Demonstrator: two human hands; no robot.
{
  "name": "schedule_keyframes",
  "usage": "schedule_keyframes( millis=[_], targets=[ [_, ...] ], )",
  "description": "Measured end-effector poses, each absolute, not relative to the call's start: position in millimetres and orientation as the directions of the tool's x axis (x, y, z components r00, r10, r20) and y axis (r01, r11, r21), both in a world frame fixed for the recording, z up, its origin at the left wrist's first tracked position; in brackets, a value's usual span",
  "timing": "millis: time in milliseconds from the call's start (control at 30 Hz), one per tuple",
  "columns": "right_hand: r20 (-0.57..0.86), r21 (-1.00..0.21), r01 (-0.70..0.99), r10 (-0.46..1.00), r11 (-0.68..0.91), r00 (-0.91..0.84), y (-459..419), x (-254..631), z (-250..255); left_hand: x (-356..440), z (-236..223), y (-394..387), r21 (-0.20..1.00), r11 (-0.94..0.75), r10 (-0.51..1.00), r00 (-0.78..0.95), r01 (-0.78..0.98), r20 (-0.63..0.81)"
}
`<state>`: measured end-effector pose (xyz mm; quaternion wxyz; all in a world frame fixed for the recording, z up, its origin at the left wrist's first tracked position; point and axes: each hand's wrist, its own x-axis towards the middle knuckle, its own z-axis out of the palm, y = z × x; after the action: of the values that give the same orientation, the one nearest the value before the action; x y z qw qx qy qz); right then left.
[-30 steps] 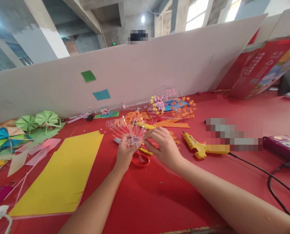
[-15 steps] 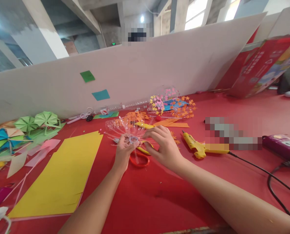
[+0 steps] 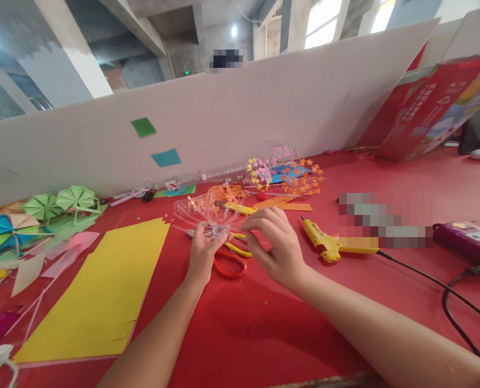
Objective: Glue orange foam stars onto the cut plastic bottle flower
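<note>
A clear plastic bottle (image 3: 219, 231), cut into long strips that fan outward, is held over the table. My left hand (image 3: 202, 249) grips it by the neck, thumb at the rim. My right hand (image 3: 274, 242) is just right of the neck, thumb and forefinger pinched together at one of the thin strips; the transparent strip is hard to make out there. Beneath the bottle lie scissors (image 3: 236, 274) with red and yellow handles, partly hidden by my left hand. A yellow utility knife (image 3: 240, 208) rests behind the strips.
A yellow glue gun (image 3: 324, 242) with a black cord lies to the right, near a purple power strip (image 3: 464, 241). Yellow paper sheets (image 3: 98, 285) and folded paper umbrellas (image 3: 76, 198) are at left. Star-covered plastic strips (image 3: 304, 178) sit behind, before a white partition (image 3: 240, 113).
My right hand has shifted slightly, its fingertips drawing a little away from the bottle neck. The strips lie more spread out to the sides. My left hand keeps its grip.
</note>
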<state>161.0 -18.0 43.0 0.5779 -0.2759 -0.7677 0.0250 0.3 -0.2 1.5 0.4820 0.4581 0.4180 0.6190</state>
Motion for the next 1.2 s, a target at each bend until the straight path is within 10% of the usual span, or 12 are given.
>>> schedule_keyframes(
  millis=[533,1200],
  targets=[
    [0.658,-0.619,0.448,0.738,0.645,-0.153,-7.4,156.1,35.4,4.6,1.7,-2.0,0.976,-0.216,0.967,-0.147,-0.027,0.210],
    [0.760,-0.324,0.442,0.508,0.837,-0.405,-9.6,154.8,26.9,2.6,-0.8,-0.8,0.963,-0.220,0.967,-0.162,-0.157,0.194]
  ],
)
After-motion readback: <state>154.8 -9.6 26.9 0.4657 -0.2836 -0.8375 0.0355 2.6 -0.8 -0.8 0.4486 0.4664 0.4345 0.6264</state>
